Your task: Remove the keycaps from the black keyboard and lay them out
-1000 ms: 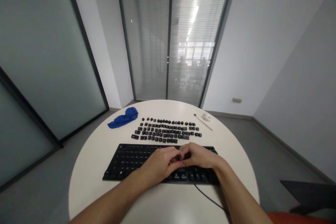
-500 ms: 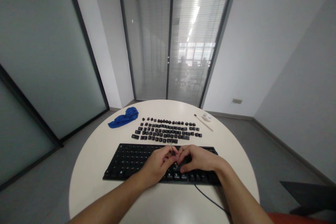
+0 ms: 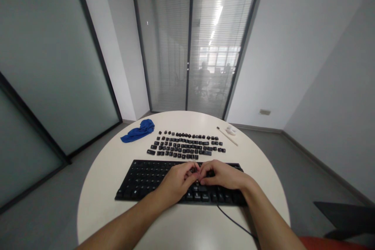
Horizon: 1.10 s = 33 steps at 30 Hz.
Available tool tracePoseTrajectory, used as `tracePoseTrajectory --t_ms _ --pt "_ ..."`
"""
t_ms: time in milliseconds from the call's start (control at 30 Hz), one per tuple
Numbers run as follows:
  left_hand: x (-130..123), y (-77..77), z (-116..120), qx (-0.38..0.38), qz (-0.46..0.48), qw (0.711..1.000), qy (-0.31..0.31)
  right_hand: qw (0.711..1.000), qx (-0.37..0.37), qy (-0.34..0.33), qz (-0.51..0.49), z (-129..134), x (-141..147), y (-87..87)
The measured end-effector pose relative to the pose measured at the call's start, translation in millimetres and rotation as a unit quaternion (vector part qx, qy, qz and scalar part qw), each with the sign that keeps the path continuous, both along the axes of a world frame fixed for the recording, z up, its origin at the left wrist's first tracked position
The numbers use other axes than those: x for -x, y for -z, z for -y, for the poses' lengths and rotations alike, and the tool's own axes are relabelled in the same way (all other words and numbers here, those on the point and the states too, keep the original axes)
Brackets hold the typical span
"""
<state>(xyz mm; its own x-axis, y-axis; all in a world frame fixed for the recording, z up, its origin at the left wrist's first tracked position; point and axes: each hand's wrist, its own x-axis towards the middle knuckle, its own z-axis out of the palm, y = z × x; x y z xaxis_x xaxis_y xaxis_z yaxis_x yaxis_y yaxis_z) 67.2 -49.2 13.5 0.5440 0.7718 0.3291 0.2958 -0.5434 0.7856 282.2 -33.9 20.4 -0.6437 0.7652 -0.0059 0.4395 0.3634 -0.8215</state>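
A black keyboard point(image 3: 146, 179) lies across the near half of the table, many key positions showing pale dots where caps are off. Over its right-hand part my left hand point(image 3: 177, 177) is closed, with thin wire prongs, like a wire keycap puller point(image 3: 193, 159), sticking up past its fingers. My right hand point(image 3: 219, 174) is pinched, its fingertips meeting those of the left. What sits between the fingertips is small and mostly hidden, so I cannot make it out. Beyond the keyboard, loose black keycaps point(image 3: 183, 145) lie in several rows.
A crumpled blue cloth point(image 3: 137, 132) rests at the table's back left. At the back right lie a thin brush point(image 3: 227, 136) and a small white item point(image 3: 231, 130). A black cable point(image 3: 234, 222) runs from the keyboard to the near right. The round table point(image 3: 99, 187) carries everything.
My right thumb has drawn up from the keys towards the other fingertips. The wire prongs have shifted slightly right. Both hands remain over the same part of the keyboard.
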Motion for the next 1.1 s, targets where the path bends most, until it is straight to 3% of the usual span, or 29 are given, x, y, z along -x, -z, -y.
tracePoseTrajectory --t_ms 233,1100 --pt "-1.0 -1.5 -1.8 -0.031 -0.043 0.999 0.007 1.0 0.014 0.001 -0.002 -1.0 -0.2 2.6" --pt "0.8 -1.7 -5.6 -0.048 -0.039 0.997 0.04 1.0 0.012 -0.022 0.0 -0.8 0.9 -2.7"
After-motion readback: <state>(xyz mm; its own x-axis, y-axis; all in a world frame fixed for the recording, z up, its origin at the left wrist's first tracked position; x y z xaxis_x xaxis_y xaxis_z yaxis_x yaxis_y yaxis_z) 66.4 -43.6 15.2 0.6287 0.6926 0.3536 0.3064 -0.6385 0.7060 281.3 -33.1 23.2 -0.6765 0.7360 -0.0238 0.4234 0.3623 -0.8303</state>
